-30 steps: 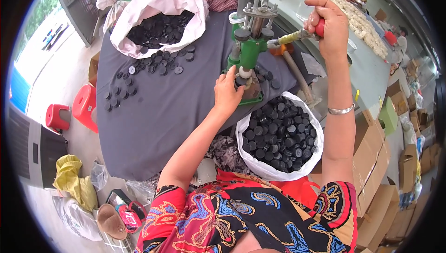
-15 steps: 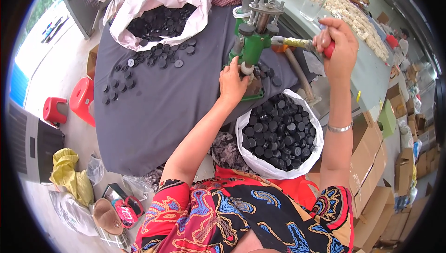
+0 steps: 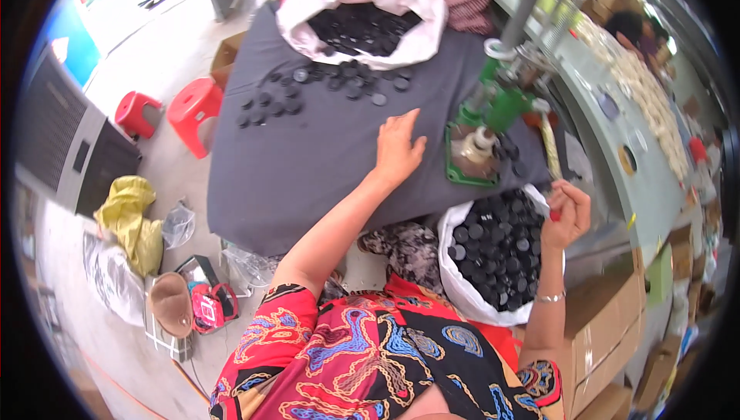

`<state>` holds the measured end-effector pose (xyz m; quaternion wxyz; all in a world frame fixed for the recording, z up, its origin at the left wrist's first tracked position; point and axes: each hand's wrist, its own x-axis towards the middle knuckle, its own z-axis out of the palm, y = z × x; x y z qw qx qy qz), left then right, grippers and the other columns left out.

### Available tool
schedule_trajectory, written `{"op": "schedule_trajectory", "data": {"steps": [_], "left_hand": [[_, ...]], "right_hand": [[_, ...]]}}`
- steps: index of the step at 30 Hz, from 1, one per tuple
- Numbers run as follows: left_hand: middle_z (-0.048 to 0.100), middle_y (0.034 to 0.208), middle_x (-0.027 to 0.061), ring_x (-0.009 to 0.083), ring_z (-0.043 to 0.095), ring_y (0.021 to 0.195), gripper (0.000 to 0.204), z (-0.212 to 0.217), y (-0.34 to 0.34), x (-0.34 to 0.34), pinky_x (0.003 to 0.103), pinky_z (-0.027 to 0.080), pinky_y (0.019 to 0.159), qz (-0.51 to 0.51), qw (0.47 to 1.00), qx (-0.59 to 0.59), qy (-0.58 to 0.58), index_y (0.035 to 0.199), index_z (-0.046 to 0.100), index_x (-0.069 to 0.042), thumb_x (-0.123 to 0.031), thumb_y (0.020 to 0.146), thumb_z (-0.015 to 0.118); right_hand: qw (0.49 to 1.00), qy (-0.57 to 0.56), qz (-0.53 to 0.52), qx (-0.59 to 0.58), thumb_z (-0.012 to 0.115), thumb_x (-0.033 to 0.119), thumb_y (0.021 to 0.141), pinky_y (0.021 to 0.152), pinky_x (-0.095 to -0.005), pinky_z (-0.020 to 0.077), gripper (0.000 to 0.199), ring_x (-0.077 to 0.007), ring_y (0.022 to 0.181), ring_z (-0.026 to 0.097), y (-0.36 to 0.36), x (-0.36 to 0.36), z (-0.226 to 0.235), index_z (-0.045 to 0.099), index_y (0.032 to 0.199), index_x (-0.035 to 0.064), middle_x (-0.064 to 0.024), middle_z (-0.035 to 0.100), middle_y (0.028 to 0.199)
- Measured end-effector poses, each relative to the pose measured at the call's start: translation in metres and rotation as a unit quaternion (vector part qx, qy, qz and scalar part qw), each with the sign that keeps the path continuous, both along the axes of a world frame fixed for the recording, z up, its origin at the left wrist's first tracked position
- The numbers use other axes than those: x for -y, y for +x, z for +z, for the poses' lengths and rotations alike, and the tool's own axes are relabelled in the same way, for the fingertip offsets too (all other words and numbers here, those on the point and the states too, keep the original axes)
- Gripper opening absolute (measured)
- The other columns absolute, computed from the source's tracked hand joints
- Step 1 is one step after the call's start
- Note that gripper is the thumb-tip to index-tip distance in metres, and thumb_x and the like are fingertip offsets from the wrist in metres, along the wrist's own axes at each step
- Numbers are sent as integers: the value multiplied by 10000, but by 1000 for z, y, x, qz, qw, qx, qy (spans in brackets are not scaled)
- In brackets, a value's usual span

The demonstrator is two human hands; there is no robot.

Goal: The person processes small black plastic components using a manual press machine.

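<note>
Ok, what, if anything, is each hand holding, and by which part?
Right hand: the press lever, by its red end knob. Left hand: nothing visible in it.

press [image 3: 505, 111]: painted metal | discs [image 3: 497, 254]: smooth plastic | tablecloth [image 3: 308, 165]: matt fabric

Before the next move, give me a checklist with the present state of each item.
1. Left hand's grip clear of the green press: ok, it is over the dark cloth, left of the press.
2. Right hand's grip on the red knob: ok, fingers curled at it.
3. Something seated under the white press tip: cannot tell, the view is blurred.
4. Area beside the press base clear: not ok, black discs lie at its right.
5. White bag open: ok, its mouth shows many black discs inside.
</note>
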<state>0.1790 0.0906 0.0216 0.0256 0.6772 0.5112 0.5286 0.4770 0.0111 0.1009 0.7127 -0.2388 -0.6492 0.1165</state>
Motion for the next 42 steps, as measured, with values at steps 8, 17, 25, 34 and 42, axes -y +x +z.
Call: {"op": "schedule_trajectory", "data": {"steps": [8,17,25,34,42], "left_hand": [[657,1055,134,333,593,989,325,-19,-215,18,426,477,877,345,936,-78,4,1068,640,-48,-48,743,648],[646,1064,81,299,613,942,287,-24,-279,22,403,516,799,386,901,-179,-90,1064,646,-78,-83,777,645],[647,968,81,296,611,920,261,-28,-266,31,410,506,773,334,926,-156,-79,1008,653,-117,-143,752,696],[640,884,133,307,628,846,333,-23,-255,31,408,507,752,383,907,-65,-161,1030,649,-147,-184,714,749],[634,921,118,263,634,856,500,41,-21,33,375,522,757,-60,993,40,-91,1108,567,-65,-66,652,774]], "right_hand": [[992,-116,44,-10,408,32,927,669,-293,444,205,-113,568,442,3,-12,101,582,981,-63,-19,425,600],[979,-183,84,-40,391,57,939,635,-286,411,235,-97,557,399,9,-55,149,586,1017,-48,-8,420,627],[980,-175,88,-33,401,59,931,631,-285,409,242,-102,567,418,10,-56,151,595,1025,-51,-13,440,642],[981,-174,79,-43,420,31,907,594,-288,456,227,-115,523,469,-3,-60,159,610,986,-64,-29,489,619],[980,-171,88,-43,411,28,908,596,-290,469,232,-111,510,480,3,-56,160,616,971,-61,-30,511,619]]}}
